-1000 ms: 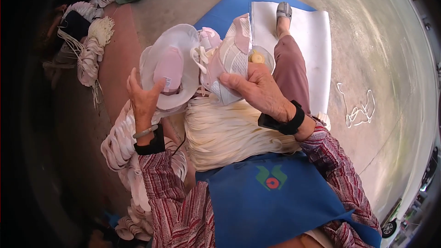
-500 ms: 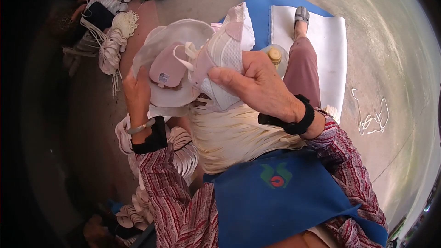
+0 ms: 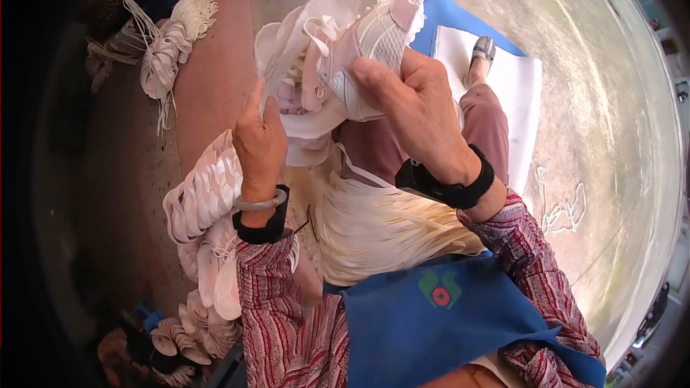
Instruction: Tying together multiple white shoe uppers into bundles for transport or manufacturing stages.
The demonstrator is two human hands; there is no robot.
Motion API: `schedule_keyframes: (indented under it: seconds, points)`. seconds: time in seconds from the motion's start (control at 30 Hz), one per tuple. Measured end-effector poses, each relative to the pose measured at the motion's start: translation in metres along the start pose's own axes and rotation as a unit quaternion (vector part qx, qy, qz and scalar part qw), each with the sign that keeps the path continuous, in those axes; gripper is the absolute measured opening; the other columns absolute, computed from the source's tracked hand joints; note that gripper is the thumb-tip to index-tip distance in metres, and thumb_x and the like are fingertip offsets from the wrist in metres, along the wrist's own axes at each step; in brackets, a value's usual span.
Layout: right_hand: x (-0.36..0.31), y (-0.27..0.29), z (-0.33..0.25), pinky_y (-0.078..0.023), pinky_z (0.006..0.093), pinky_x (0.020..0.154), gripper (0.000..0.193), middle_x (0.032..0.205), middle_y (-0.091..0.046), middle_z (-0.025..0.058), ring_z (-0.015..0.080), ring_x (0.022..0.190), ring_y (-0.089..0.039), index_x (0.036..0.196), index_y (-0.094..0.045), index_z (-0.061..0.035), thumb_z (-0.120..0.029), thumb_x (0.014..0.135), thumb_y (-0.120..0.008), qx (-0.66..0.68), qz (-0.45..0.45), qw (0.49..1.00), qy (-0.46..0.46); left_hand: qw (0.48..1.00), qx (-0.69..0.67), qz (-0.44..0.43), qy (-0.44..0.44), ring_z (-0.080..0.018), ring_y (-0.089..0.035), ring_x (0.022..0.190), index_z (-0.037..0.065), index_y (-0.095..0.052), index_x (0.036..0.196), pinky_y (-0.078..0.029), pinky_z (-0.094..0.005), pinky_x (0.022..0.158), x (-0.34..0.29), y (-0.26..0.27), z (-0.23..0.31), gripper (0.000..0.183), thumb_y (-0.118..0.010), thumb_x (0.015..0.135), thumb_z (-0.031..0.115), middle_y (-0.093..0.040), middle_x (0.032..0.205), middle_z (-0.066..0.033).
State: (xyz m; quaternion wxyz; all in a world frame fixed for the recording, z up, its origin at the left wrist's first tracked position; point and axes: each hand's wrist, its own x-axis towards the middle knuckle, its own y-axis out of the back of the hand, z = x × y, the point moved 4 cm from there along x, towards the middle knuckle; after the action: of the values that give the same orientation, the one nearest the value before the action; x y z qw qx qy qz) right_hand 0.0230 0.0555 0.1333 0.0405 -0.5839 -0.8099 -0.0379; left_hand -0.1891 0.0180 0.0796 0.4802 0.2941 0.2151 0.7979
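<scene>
Head view: the right hand point(image 3: 424, 108) clasps a pink-and-white shoe upper point(image 3: 366, 50), thumb pressed on its outer side and the other fingers mostly hidden behind. The left hand point(image 3: 260, 147) pinches the edge of a white flared piece point(image 3: 323, 6) between thumb and forefinger. The shoe upper is raised just beside this piece and partly covers it. Below hangs a thick bundle of cream strands point(image 3: 381, 223), touching the blue apron point(image 3: 445, 338).
</scene>
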Motion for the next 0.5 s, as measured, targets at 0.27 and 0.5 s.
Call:
schedule_keyframes:
  seconds: [0.27,0.5]
  points:
    - [0.064,-0.048,0.047,-0.049,0.0417,0.058,0.024,0.076,-0.06,0.0281,0.0386,0.068,-0.063,0.087,-0.057,0.0086,-0.014,0.082,-0.061,-0.109,-0.203,0.973,0.03,0.998,-0.008,-0.058,0.034,-0.0315,-0.067,0.089,-0.002,-0.058,0.122,-0.048,-0.0352,0.079,0.017,-0.02,-0.019,0.035,-0.051,0.093,0.017,-0.066,0.096,-0.0249]
    - [0.082,-0.066,0.091,-0.048,0.0407,0.074,0.044,0.091,-0.064,0.0191,0.0238,0.086,-0.063,0.123,-0.046,0.0002,-0.012,0.084,-0.064,-0.205,-0.441,0.874,0.027,0.979,-0.082,-0.098,0.159,-0.0159,-0.061,0.078,-0.002,-0.06,0.117,-0.047,-0.0313,0.069,0.011,-0.029,-0.077,0.039,-0.053,0.096,0.03,-0.068,0.085,-0.0128]
